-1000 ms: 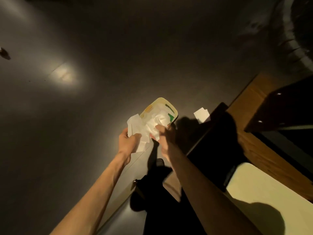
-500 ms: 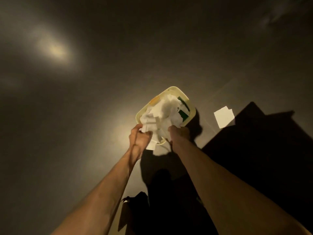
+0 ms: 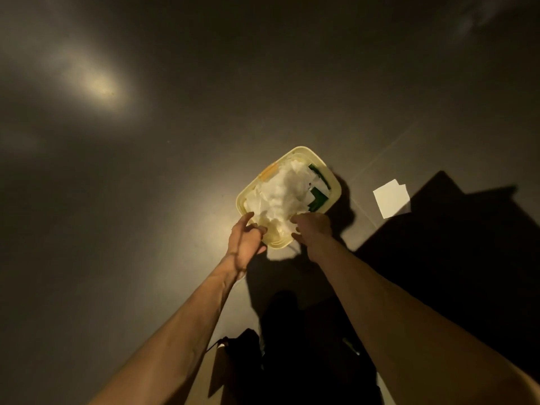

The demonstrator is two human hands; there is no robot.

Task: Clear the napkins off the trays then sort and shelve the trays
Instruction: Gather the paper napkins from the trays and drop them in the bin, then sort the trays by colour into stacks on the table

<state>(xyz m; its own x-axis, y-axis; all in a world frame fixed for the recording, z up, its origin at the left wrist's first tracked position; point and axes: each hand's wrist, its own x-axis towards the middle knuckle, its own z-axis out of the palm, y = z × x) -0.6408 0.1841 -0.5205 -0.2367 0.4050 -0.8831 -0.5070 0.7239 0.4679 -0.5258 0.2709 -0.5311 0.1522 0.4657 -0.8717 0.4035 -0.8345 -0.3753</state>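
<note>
A pale yellow bin point(image 3: 333, 178) stands on the dark floor, heaped with crumpled white napkins point(image 3: 282, 195) and some green scraps point(image 3: 317, 197). My left hand point(image 3: 245, 244) hovers at the bin's near left rim with fingers spread and nothing in it. At the near right rim my right hand point(image 3: 312, 229) is likewise open above the napkins, not gripping them. No tray is visible.
One flat white napkin point(image 3: 391, 201) lies on the floor right of the bin. Dark shadows cover the floor at lower right. My dark-clothed legs and feet point(image 3: 292, 346) are below the bin. A light patch point(image 3: 99, 83) glares on the floor at upper left.
Both hands held a bundle of napkins over the bin; now the napkins lie in the bin and both hands have opened and pulled back slightly. The view tilted toward the floor.
</note>
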